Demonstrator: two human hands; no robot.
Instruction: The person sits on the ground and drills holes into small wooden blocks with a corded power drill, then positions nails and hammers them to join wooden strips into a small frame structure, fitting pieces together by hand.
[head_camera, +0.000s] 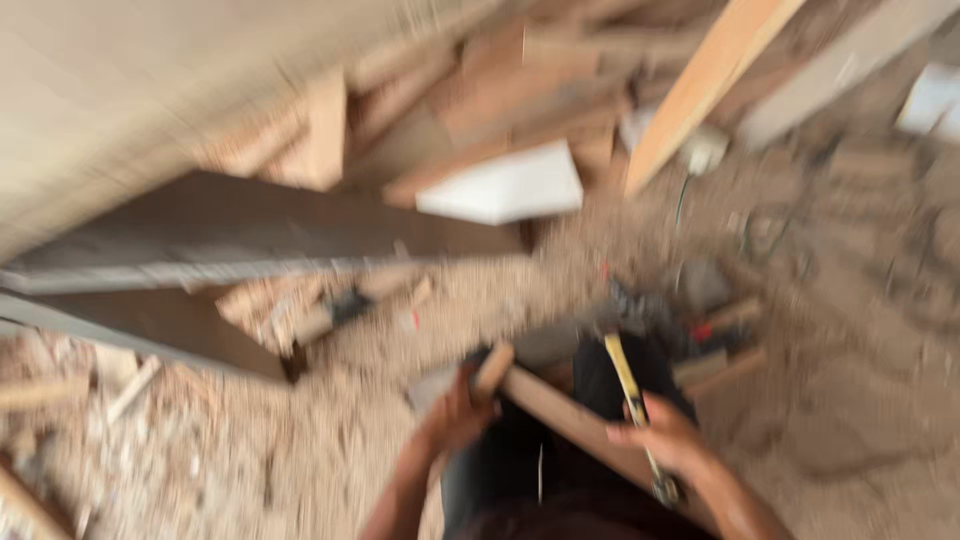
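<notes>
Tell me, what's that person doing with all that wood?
A person is looking down at both their hands over a floor thick with sawdust. The left hand grips the end of a wooden stick. The right hand rests on the same stick and holds a thin yellow-handled tool. Boards and wood scraps lie piled around. The picture is blurry, so finer details are unclear.

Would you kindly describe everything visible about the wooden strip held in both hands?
The wooden strip is a narrow, pale brown length of bare wood, lying diagonally from upper left to lower right above a sawdust-covered floor. The left hand grips its upper end; the right hand rests on its lower part, also holding a yellow-handled tool. Motion blur hides finer detail.
</notes>
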